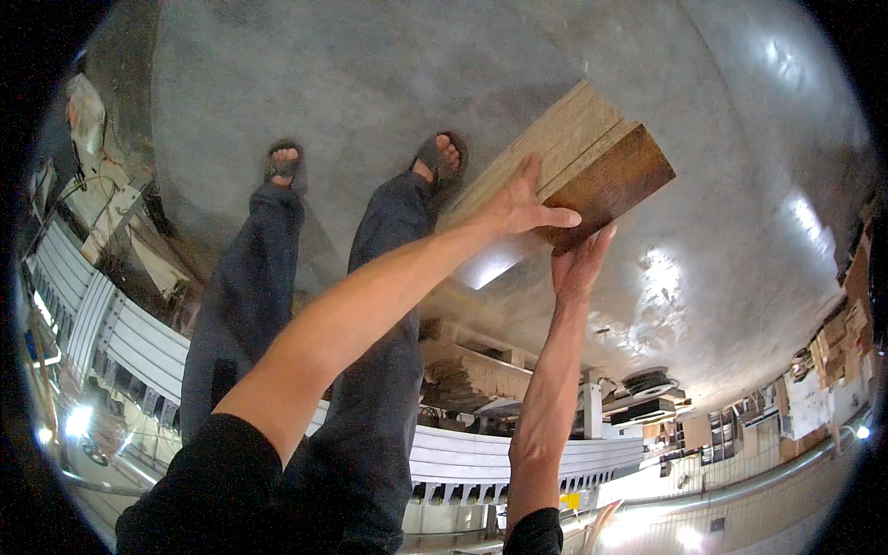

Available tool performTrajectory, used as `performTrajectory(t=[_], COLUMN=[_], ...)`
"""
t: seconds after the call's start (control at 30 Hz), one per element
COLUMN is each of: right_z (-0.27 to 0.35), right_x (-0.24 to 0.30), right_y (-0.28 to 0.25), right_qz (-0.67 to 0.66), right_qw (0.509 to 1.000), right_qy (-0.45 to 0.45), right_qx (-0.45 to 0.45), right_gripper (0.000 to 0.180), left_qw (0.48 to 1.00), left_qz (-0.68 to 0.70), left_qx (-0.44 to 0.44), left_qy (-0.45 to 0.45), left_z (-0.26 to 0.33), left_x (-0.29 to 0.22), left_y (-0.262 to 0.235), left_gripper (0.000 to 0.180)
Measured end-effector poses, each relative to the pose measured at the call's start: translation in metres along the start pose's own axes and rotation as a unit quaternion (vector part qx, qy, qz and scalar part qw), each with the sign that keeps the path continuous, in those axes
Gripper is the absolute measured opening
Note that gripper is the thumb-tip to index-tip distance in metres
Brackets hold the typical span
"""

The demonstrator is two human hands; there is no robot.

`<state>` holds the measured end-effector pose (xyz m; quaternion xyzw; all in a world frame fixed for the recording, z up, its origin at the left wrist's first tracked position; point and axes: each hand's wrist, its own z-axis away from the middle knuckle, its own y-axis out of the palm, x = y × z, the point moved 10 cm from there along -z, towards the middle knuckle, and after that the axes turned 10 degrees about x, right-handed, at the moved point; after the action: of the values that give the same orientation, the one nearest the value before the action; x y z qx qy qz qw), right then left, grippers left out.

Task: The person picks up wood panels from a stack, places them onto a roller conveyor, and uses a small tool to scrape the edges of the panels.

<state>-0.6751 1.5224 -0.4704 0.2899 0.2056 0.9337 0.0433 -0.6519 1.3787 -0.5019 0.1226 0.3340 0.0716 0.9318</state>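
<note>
Wooden boards [592, 162] | my left hand [518, 205] clasps near edge | right hand [578, 268] grips under dark end | bare concrete floor [370, 74] beyond

The grey concrete floor [388, 74] lies open above and to the right of the wooden boards [592, 166], so a hand could pass there freely. Below the boards, the legs and sandalled feet [442, 157] block the left side. A stack of timber [472, 370] and a coil of cable [647, 381] crowd the lower middle, possibly with more clutter behind, blurred.
</note>
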Motion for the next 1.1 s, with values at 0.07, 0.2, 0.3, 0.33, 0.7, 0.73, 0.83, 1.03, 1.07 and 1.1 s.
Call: performTrajectory(t=[0.07, 0.2, 0.3, 0.33, 0.7, 0.73, 0.83, 1.03, 1.07, 1.1], right_z=[-0.001, 0.001, 0.013, 0.022, 0.048, 0.036, 0.015, -0.01, -0.006, 0.006], right_x=[-0.002, -0.013, -0.022, -0.031, -0.243, -0.248, -0.265, -0.279, -0.273, -0.263], right_y=[-0.001, -0.003, -0.039, -0.055, -0.146, -0.15, -0.149, -0.123, -0.133, -0.155], right_qz=[0.004, -0.058, -0.098, -0.083, -0.139, -0.142, -0.145, -0.161, -0.15, -0.135], right_qw=[1.0, 0.998, 0.994, 0.994, 0.971, 0.973, 0.976, 0.979, 0.981, 0.983], right_qy=[0.018, 0.032, 0.04, 0.049, 0.135, 0.122, 0.11, 0.086, 0.085, 0.076], right_qx=[-0.003, -0.014, -0.039, -0.058, -0.138, -0.133, -0.118, -0.087, -0.088, -0.103], right_gripper=[0.079, 0.09, 0.105, 0.104, 0.056, 0.056, 0.057, 0.061, 0.061, 0.062], left_qw=[1.0, 1.0, 0.994, 0.987, 0.961, 0.958, 0.956, 0.955, 0.947, 0.938], left_qz=[0.013, -0.007, 0.093, 0.153, 0.178, 0.193, 0.187, 0.193, 0.209, 0.226], left_qx=[0.007, -0.016, -0.044, -0.049, -0.045, -0.046, -0.042, -0.019, -0.021, -0.01], left_qy=[-0.003, -0.002, -0.02, -0.03, -0.206, -0.205, -0.222, -0.226, -0.243, -0.262], left_z=[0.0, 0.009, 0.035, 0.048, 0.056, 0.049, 0.033, 0.025, 0.025, 0.025], left_x=[0.001, 0.005, 0.026, 0.038, 0.22, 0.218, 0.241, 0.286, 0.282, 0.268], left_y=[0.002, -0.009, -0.03, -0.037, -0.029, -0.026, -0.023, -0.027, -0.012, 0.011], left_gripper=[0.14, 0.133, 0.117, 0.111, 0.061, 0.06, 0.058, 0.055, 0.053, 0.052])
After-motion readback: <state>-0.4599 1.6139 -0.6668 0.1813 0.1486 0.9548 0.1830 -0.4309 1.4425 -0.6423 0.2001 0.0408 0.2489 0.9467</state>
